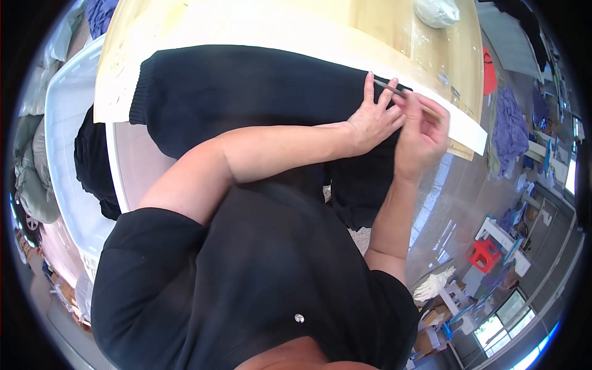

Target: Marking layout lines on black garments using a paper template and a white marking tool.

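Dark garment [246, 86] lies across the table [345, 31]. Your left hand [374, 122] spreads its fingers on its end, apparently to steady it; your right hand [422, 132] pinches a slim tool [390, 88], likely for fine control.

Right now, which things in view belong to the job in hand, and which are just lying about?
In the job:
dark knit garment with ribbed cuff, under the left hand
slim tool, in the right hand
table

Apparently lying about:
white plastic tub
white bundle
purple cloth
red stool
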{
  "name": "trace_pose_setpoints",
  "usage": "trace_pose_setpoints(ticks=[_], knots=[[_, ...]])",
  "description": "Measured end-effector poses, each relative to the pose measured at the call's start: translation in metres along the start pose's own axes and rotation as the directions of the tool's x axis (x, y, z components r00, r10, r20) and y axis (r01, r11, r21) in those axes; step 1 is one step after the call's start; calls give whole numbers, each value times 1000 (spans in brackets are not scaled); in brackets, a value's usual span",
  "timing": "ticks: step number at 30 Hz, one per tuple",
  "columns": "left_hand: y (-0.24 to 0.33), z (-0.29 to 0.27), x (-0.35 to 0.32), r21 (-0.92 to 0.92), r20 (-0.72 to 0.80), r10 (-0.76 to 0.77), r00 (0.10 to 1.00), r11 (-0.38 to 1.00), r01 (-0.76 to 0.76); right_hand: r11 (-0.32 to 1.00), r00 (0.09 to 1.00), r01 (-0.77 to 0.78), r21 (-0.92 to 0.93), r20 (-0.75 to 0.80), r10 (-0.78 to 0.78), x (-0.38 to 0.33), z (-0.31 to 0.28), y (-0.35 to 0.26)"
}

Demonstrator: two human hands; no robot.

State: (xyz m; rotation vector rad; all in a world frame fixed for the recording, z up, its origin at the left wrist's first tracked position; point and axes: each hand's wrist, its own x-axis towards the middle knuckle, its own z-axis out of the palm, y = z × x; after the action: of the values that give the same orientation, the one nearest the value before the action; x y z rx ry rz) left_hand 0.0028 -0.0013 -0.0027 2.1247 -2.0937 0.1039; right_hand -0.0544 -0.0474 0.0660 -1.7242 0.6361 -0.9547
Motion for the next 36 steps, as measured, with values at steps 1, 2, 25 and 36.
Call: trace_pose_setpoints(ticks=[1,2,25,36], knots=[[1,2,-2,68,-12,-21,1000,997,22,997,997,32,63,65,-36,-1,12,3],[2,5,-3,136,-25,-40,999,990,43,999,993,27,28,114,-30,1,18,15],[2,9,-4,18,-130,-207,970,977,211,989,876,143,43,459,-147,-5,127,-37],[10,29,5,-201,-162,-301,940,943,267,999,856,29,33,516,-42,-3,174,-34]])
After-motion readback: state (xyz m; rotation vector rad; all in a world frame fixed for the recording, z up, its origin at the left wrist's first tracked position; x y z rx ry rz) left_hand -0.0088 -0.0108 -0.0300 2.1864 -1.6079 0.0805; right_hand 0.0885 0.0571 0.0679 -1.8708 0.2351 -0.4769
